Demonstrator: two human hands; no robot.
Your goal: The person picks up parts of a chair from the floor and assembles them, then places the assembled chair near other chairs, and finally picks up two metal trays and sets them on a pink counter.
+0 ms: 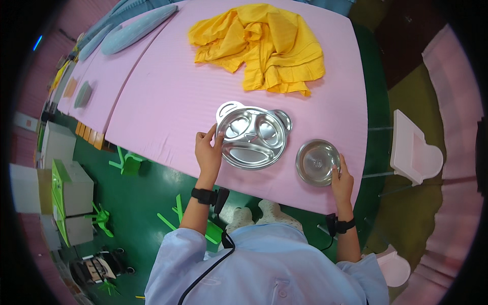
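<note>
A shiny metal divided plate [250,137], shaped like a bear's head with two ears and three hollows, lies on the pink-covered table [168,117]. My left hand [208,150] grips its left rim, thumb over the edge and fingers at the outer side. To the right sits a round metal bowl [317,162]. My right hand [343,178] holds the bowl's right rim between thumb and fingers. Both the plate and the bowl look bare inside. Beyond them a crumpled yellow cloth [264,46] lies toward the table's far side.
A grey-blue cushion [137,31] rests at the far left of the tables, with a small green container [83,94] nearer. Green stools [127,161] stand on the floor at left. Pale pink chairs [414,147] are at right. The table's near edge runs just before me.
</note>
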